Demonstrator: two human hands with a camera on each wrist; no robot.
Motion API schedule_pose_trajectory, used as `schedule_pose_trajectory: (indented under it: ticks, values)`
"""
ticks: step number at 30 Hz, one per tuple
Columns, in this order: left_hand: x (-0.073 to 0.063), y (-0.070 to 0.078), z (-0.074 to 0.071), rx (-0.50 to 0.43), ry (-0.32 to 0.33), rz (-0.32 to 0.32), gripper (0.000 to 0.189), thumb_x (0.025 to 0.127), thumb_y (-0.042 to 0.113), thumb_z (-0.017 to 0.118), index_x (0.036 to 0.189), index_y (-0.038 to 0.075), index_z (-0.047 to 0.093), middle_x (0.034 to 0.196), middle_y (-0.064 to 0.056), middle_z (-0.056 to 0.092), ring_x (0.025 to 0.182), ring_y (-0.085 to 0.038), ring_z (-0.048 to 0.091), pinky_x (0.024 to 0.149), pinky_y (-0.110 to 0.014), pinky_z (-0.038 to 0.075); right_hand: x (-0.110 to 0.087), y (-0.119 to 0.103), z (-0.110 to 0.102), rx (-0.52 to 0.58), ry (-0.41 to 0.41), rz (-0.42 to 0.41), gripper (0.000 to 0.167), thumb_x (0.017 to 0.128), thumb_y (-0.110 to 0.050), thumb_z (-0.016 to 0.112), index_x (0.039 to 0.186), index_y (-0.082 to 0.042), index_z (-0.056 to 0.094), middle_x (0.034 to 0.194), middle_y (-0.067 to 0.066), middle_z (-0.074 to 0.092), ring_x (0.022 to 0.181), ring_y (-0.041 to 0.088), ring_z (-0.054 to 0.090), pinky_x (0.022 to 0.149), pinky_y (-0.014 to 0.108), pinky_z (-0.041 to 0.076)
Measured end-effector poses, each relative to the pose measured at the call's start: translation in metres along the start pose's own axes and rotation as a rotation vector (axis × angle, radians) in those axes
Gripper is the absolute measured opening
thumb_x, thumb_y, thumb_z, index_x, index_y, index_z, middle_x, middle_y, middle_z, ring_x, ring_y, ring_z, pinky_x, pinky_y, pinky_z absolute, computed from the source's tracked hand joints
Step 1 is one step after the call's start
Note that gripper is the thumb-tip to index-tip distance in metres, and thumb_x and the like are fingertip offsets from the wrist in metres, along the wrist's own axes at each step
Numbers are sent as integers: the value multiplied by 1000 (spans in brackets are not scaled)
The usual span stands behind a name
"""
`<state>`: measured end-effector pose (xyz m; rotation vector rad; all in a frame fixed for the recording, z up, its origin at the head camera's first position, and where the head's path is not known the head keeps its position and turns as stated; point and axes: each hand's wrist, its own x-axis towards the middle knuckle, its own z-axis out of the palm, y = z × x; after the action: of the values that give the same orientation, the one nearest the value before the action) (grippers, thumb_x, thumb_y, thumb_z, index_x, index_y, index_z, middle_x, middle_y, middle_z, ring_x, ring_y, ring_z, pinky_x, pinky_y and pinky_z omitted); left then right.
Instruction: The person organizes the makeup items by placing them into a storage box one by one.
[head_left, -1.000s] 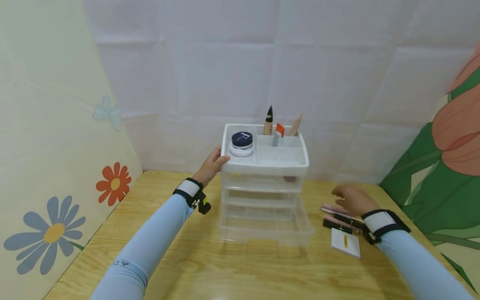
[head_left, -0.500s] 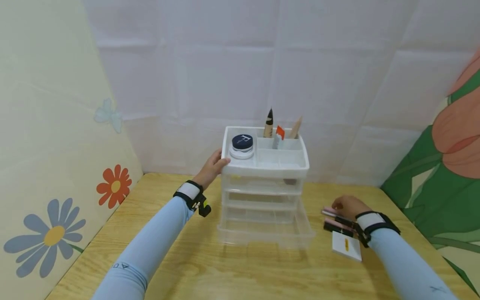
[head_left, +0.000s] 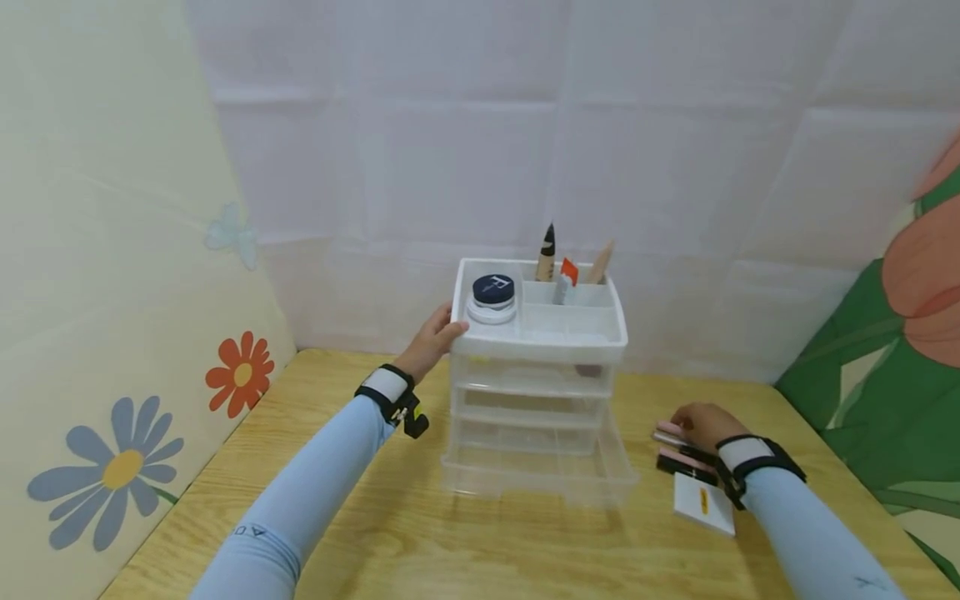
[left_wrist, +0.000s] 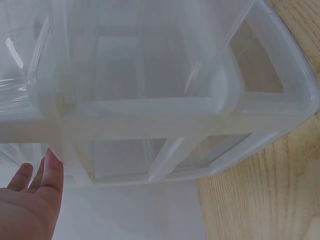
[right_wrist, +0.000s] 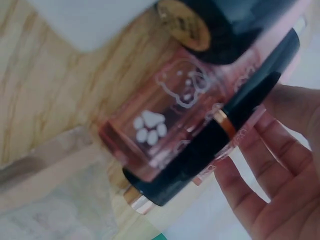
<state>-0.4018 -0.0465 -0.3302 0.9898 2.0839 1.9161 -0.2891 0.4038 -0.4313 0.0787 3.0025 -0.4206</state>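
My left hand [head_left: 432,340] holds the upper left side of a clear plastic drawer organizer [head_left: 538,340], its thumb at the front corner of the white top. In the left wrist view, the fingers [left_wrist: 51,172] touch the frame. The organizer's bottom drawer [head_left: 540,483] is pulled out. At the right, my right hand [head_left: 708,427] reaches over a group of pink and black cosmetic tubes [head_left: 686,462]. The right wrist view shows its fingers [right_wrist: 240,190] beside a black tube with a gold band [right_wrist: 250,97] and a pink tube with a white paw print [right_wrist: 167,117]. Its fingertips are hidden behind them.
A white square box [head_left: 690,502] lies in front of the tubes. On the organizer's top stand a round dark-lidded jar [head_left: 493,290], a tan tube with a black tip [head_left: 546,260], an orange-ended tube [head_left: 567,279] and a beige pointed tube [head_left: 601,262]. A white cloth [head_left: 390,167] hangs behind.
My right hand has come down onto the cosmetic tubes, its fingers now more bent. My left hand stays on the organizer. The head view has shifted slightly.
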Motion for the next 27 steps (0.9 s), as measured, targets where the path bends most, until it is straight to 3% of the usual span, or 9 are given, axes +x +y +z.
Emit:
schedule_pose_trajectory:
  ticks: [8, 14, 21, 27]
  values:
    - [1, 4, 0, -7, 5, -6, 63, 98, 23, 43, 152, 0, 20, 143, -25, 39, 119, -37, 49, 99, -49, 44, 2, 3, 0, 4, 35, 2, 16, 89, -1, 62, 102, 7, 68, 91, 17, 66, 85, 33, 60, 77, 53, 47]
    - [-1, 6, 0, -10, -1, -17, 60, 100, 21, 41, 152, 0, 19, 145, -26, 37, 122, -38, 47, 100, -51, 41, -1, 8, -7, -15, 141, -123, 16, 88, -3, 66, 101, 6, 69, 89, 15, 67, 82, 33, 62, 74, 54, 49]
    - [0, 6, 2, -11, 10, -13, 59, 100, 20, 42, 152, 1, 21, 143, -24, 40, 119, -37, 49, 98, -50, 44, -32, -13, -44, -22, 237, -297, 14, 86, 1, 68, 99, 6, 70, 87, 13, 67, 77, 30, 62, 67, 51, 51]
    - [-1, 4, 3, -19, 4, -10, 61, 99, 21, 43, 152, 1, 21, 143, -24, 40, 118, -35, 50, 98, -48, 44, -63, -44, -77, -69, 270, -322, 19, 89, -4, 66, 105, 6, 69, 86, 7, 67, 73, 20, 61, 62, 43, 51]
